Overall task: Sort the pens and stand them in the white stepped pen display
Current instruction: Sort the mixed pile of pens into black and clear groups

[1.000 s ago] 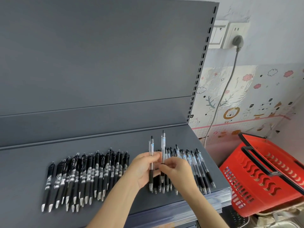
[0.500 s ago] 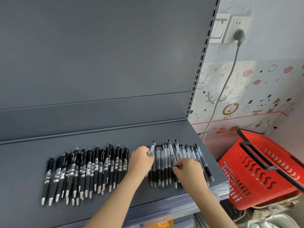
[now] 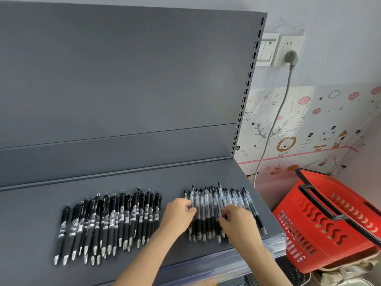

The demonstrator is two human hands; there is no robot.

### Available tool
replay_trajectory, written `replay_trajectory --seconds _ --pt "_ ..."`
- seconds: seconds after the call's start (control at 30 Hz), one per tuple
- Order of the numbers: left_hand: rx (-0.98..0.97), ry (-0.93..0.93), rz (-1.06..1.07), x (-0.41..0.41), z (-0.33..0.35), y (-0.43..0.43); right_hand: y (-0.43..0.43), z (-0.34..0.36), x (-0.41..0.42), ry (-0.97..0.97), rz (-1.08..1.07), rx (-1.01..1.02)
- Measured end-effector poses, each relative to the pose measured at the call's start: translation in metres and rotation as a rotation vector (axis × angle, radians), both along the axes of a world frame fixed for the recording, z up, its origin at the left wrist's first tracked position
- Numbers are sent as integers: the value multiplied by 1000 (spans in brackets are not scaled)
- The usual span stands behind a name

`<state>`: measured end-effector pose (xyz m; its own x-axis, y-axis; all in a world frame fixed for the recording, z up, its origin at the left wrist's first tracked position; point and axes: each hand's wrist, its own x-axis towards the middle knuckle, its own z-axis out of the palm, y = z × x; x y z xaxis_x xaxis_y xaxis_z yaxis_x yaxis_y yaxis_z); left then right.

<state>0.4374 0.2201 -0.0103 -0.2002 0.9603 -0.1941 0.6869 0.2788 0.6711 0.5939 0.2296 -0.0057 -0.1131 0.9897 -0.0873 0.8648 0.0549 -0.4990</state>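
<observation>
left hand point(image 3: 179, 214) at the left edge of the row of clear-barrelled black-grip pens point(image 3: 208, 201), right hand point(image 3: 237, 222) atop it; fingers point(image 3: 188, 203) bent, grip cannot be told.

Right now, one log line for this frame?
left hand: on clear pens | right hand: on clear pens | black pens: separate row | display: not seen

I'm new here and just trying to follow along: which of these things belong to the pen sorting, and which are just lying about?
Part of the job: black pens, clear pens, left hand and right hand resting on the clear pile, grey shelf.
Just lying about: red basket, plug, cable, cartoon wall sticker.
</observation>
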Motion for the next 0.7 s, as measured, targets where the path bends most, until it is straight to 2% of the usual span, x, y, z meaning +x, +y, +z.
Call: replay_trajectory --seconds 0.2,0.33,0.57,0.7 --pt "121 5 59 -16 13 -33 -13 4 8 -17 54 90" --pt "195 5 196 -39 14 -72 -19 0 -3 60 187 151" --pt "204 37 477 -98 8 -144 -42 -5 -44 104 325 87" --pt "214 34 553 -130 4 -169 -56 -3 -74 105 386 86"
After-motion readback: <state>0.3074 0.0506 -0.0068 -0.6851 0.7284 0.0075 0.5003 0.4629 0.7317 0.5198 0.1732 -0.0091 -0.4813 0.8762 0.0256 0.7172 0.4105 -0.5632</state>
